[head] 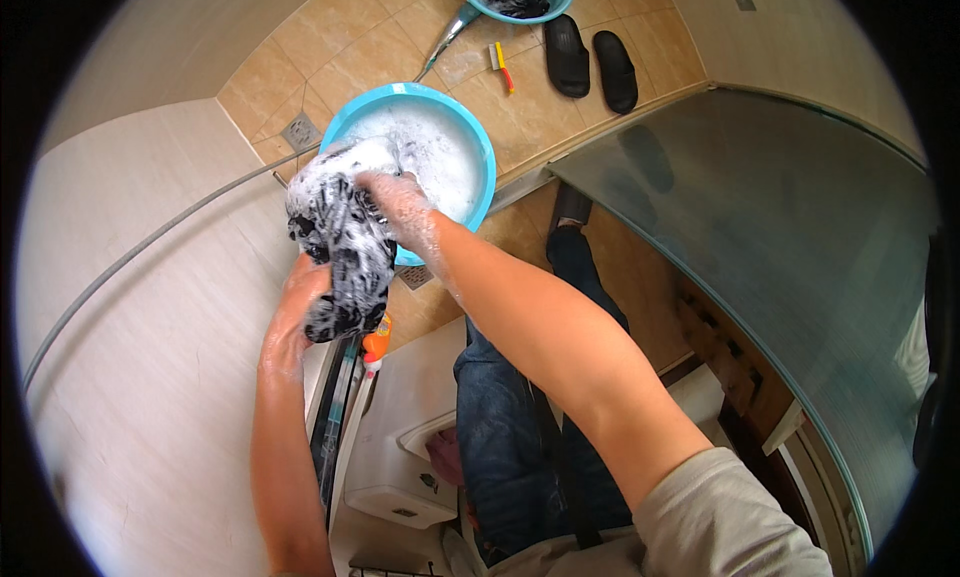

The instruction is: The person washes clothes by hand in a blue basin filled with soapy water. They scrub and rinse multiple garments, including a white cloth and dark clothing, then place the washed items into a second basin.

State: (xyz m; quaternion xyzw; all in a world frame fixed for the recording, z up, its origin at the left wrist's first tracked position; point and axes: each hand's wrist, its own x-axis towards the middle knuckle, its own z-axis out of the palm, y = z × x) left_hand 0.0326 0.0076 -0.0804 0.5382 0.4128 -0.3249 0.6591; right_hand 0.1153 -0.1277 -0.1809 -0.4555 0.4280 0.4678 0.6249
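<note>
A soapy black-and-white cloth (349, 239) hangs bunched over the left rim of a light blue basin (487, 164) full of white suds. My left hand (304, 292) grips the cloth from below and from the left, its fingers partly hidden behind the fabric. On the upper right side of the cloth lies my foam-covered right hand (397, 202); its fingertips are sunk in the folds and suds, so whether they close on the fabric is unclear.
A second basin (568, 3) holds soapy dark cloth. A shower head (454, 33), a yellow-and-red brush (502, 66) and black slippers (568, 55) lie on the tiles. A grey hose (165, 228) runs left; an orange bottle (377, 340) stands below; a glass panel (750, 194) is at right.
</note>
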